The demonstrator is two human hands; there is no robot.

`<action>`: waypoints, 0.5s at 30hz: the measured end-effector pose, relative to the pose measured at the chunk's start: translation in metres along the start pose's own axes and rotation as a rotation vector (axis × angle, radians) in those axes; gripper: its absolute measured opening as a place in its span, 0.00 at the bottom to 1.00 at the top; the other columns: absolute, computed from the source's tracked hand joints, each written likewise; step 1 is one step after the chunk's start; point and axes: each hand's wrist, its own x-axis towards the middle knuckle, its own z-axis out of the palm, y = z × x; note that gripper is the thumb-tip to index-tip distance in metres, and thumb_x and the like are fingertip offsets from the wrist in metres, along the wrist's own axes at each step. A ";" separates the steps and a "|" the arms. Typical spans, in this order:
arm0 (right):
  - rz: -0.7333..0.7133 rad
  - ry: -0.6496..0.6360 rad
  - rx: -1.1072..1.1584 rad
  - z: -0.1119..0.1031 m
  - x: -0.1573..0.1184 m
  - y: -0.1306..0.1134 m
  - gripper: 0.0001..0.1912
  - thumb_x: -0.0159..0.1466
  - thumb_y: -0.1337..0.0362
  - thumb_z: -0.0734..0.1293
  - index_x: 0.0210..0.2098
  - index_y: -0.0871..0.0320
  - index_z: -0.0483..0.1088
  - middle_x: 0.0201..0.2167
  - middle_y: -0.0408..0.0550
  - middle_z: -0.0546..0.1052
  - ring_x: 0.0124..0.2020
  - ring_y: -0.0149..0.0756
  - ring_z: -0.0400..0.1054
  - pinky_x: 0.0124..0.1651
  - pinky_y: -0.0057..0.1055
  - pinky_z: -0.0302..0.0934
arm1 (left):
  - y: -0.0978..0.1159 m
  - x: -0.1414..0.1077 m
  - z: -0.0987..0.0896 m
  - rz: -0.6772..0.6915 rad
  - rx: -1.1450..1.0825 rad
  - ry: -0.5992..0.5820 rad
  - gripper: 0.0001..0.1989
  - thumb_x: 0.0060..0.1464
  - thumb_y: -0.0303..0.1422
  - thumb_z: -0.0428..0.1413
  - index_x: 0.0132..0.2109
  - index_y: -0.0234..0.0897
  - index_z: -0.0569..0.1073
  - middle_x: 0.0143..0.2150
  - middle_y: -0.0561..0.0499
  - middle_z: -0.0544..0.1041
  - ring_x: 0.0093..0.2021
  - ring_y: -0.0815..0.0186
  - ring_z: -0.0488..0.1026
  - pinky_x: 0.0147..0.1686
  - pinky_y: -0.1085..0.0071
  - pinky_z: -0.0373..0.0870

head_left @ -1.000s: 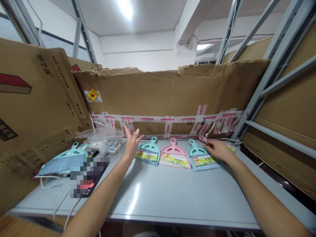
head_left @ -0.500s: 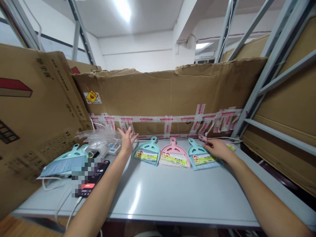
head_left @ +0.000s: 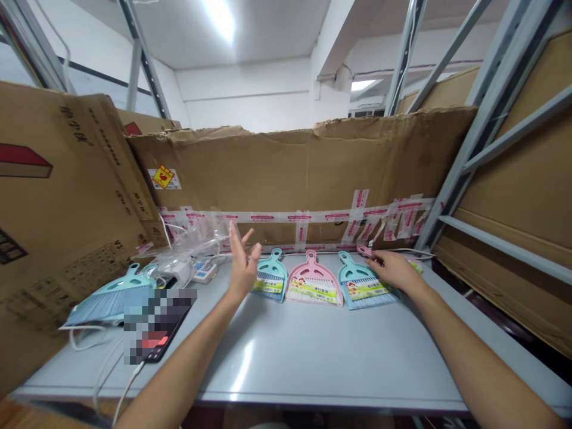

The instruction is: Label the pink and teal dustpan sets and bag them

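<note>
My left hand is raised with its fingers apart and holds nothing. It partly covers a teal dustpan set behind it. To the right of that stand a pink dustpan set and a second teal dustpan set, each with a brush and a yellow-green label. My right hand is at the far right of the row, its fingers closed on the handle of another pink dustpan. Most of that dustpan is hidden behind the hand.
At the left of the grey table lie another teal dustpan set, a phone with a cable, clear plastic bags and a power strip. A taped cardboard panel borders the back; metal shelf posts rise beside it.
My left hand has moved right, away from the plastic bags, and now overlaps the leftmost teal dustpan in the row. My right hand stays at the pink handle. The view has shifted slightly.
</note>
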 end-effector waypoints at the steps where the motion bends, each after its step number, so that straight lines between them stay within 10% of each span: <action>1: 0.017 0.031 0.007 -0.002 0.000 -0.005 0.19 0.72 0.52 0.65 0.40 0.57 0.83 0.36 0.56 0.85 0.36 0.48 0.76 0.39 0.37 0.61 | 0.005 -0.008 0.005 0.120 0.068 -0.093 0.47 0.75 0.42 0.56 0.85 0.59 0.33 0.88 0.46 0.27 0.80 0.47 0.61 0.67 0.52 0.76; 6: -0.074 0.146 0.324 -0.007 -0.007 -0.048 0.20 0.73 0.47 0.67 0.48 0.54 0.82 0.45 0.56 0.86 0.44 0.50 0.78 0.48 0.41 0.68 | 0.016 -0.045 0.028 0.525 0.334 -0.626 0.52 0.73 0.40 0.57 0.85 0.47 0.28 0.87 0.35 0.40 0.80 0.44 0.61 0.71 0.47 0.71; 15: -0.021 -0.291 1.542 0.015 -0.030 -0.128 0.33 0.66 0.38 0.77 0.62 0.49 0.77 0.53 0.55 0.85 0.50 0.49 0.81 0.47 0.40 0.77 | 0.025 -0.056 0.042 0.528 0.325 -1.060 0.57 0.64 0.54 0.64 0.86 0.43 0.41 0.77 0.33 0.68 0.70 0.41 0.73 0.71 0.48 0.69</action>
